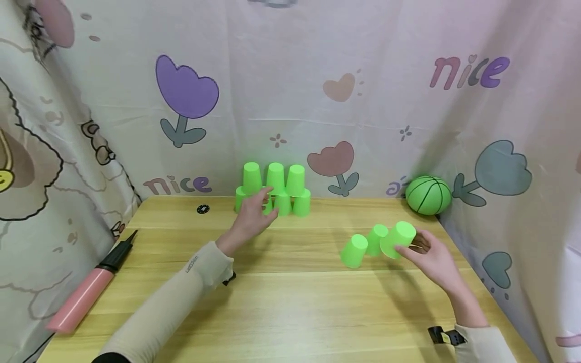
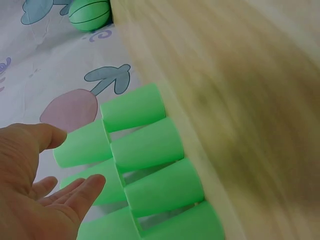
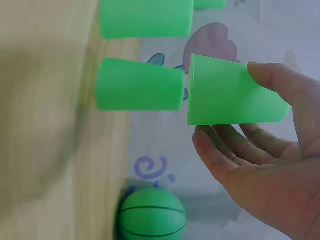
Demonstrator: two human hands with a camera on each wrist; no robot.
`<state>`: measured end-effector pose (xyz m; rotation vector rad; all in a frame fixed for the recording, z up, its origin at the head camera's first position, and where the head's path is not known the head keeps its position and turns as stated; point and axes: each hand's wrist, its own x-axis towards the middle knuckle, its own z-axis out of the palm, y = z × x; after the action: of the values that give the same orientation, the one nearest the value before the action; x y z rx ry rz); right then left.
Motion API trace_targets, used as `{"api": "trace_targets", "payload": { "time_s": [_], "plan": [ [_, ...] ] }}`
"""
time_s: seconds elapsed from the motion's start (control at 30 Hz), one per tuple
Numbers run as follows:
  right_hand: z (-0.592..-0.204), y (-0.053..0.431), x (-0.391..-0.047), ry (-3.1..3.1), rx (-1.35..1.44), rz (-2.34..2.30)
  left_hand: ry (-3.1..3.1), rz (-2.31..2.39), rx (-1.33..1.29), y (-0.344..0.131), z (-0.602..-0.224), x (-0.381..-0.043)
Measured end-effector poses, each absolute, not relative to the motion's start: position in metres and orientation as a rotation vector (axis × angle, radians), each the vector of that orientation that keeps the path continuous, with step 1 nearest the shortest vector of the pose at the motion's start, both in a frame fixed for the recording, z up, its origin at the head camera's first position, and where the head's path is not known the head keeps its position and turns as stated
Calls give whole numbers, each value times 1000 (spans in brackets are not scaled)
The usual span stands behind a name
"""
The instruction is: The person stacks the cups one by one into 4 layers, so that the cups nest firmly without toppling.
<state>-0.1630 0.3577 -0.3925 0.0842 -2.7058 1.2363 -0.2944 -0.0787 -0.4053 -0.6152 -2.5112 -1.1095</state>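
Upside-down green plastic cups form a two-row stack [image 1: 301,202] at the back of the table, three in the upper row over several below. My left hand [image 1: 254,214] is just in front of its left part, fingers apart and holding nothing; in the left wrist view the hand [image 2: 45,185] is beside the upper-row cups [image 2: 85,142]. On the right, my right hand [image 1: 433,259] pinches a green cup [image 1: 400,238], mouth down and tilted, between thumb and fingers. In the right wrist view this cup [image 3: 225,92] is off the table, near the base of a standing cup [image 3: 140,84].
Two upside-down green cups [image 1: 354,251] stand on the table left of the right hand. A green ball [image 1: 428,195] sits at the back right corner. A pink hand pump [image 1: 86,292] lies along the left edge, and a black disc [image 1: 202,208] lies at the back left.
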Motion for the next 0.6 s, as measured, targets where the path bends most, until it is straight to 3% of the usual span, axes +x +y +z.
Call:
{"api": "trace_targets", "payload": {
  "time_s": [0.6],
  "plan": [
    [-356, 312, -218, -2698, 238, 1280, -2541, -1306, -840, -59, -430, -259]
  ]
}}
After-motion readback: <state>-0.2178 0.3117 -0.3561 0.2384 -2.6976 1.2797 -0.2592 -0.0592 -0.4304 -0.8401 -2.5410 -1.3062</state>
